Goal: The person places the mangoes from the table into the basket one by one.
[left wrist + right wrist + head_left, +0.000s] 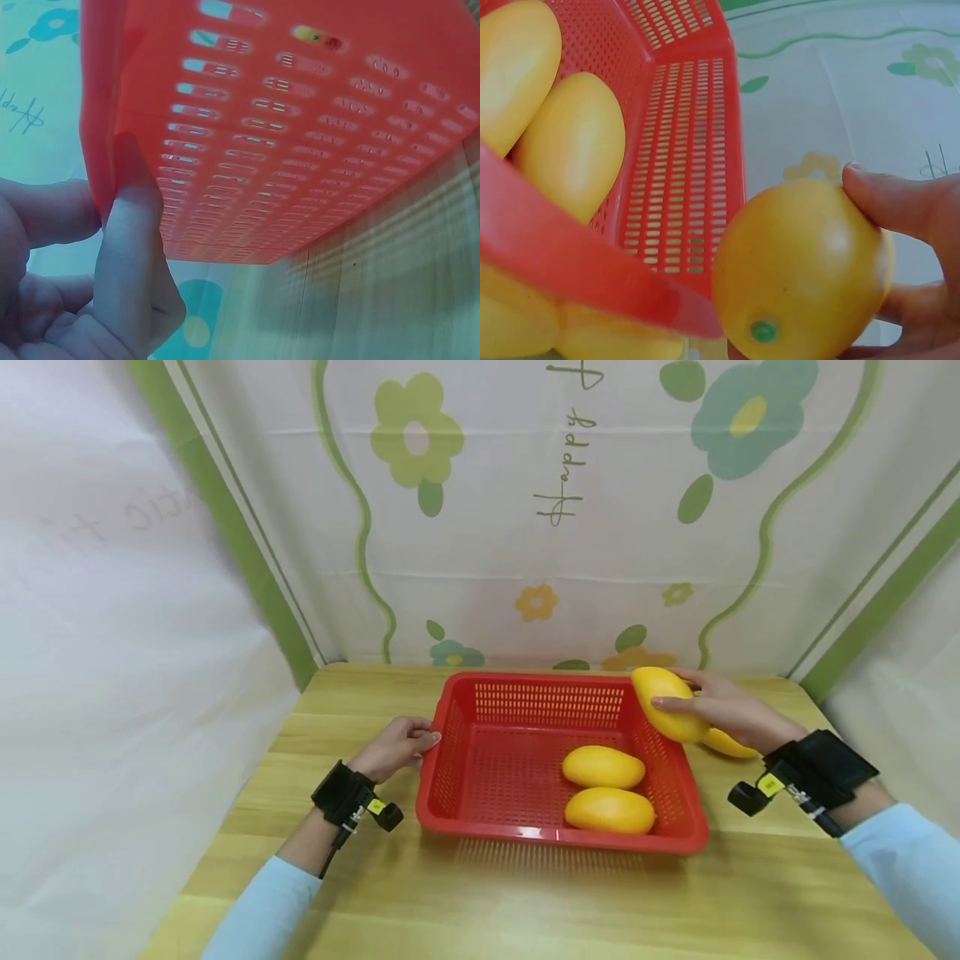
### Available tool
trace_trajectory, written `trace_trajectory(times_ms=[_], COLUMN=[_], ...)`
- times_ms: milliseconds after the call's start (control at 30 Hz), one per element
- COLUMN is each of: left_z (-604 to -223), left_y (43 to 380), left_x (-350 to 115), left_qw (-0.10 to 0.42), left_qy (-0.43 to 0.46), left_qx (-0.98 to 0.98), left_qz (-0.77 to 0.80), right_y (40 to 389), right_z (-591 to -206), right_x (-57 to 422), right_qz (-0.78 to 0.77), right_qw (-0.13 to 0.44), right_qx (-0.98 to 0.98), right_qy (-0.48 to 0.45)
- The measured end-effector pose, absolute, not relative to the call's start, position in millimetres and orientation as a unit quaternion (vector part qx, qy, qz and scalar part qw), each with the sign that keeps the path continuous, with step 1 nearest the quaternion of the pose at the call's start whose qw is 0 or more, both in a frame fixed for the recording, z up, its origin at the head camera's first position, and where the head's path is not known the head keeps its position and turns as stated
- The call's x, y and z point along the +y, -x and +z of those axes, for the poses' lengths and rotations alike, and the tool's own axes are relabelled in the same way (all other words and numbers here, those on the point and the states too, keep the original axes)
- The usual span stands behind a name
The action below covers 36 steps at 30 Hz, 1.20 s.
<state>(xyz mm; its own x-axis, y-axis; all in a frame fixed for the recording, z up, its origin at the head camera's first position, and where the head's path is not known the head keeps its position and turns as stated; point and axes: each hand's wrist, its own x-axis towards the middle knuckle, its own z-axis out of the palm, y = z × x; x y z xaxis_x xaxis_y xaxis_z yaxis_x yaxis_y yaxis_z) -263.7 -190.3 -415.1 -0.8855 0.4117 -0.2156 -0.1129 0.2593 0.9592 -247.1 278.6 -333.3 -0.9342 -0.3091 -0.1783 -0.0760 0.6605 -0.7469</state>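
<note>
A red plastic basket (517, 777) with slotted walls stands on the table, and two yellow mangoes (603, 767) (610, 811) lie side by side in its right part. My left hand (393, 748) pinches the basket's left rim, which the left wrist view shows between thumb and finger. Up at the back right corner, my right hand (712, 702) grips another mango (667, 706), tilted and overlapping the right rim in the head view. The green stem end of this held mango (802, 277) shows in the right wrist view. Partly hidden behind that hand, one more mango (729, 743) lies outside the basket.
The light wooden table (360, 910) extends in front of the basket and to both sides. A white cloth (495, 543) printed with flowers hangs behind its back edge, with plain white sheets (135, 693) at the sides. Each wrist wears a black camera strap (345, 793).
</note>
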Motion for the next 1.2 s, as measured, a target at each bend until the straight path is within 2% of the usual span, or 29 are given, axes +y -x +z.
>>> trace_trajectory(times_ms=[600,1200], left_z=[-413.0,-412.3], left_y=[262.6,262.7], left_x=[-193.0,-189.9], left_qw=[0.222,0.221], left_qy=[-0.090,-0.105], left_qx=[0.757,0.759], left_qz=[0.608,0.603], right_y=[271.4,291.0], right_z=[-337.0,-354.5], right_x=[244.1,213.3], right_qz=[-0.349,-0.306], right_qw=[0.150,0.182], right_qx=[0.909,0.919], right_qy=[0.170,0.169])
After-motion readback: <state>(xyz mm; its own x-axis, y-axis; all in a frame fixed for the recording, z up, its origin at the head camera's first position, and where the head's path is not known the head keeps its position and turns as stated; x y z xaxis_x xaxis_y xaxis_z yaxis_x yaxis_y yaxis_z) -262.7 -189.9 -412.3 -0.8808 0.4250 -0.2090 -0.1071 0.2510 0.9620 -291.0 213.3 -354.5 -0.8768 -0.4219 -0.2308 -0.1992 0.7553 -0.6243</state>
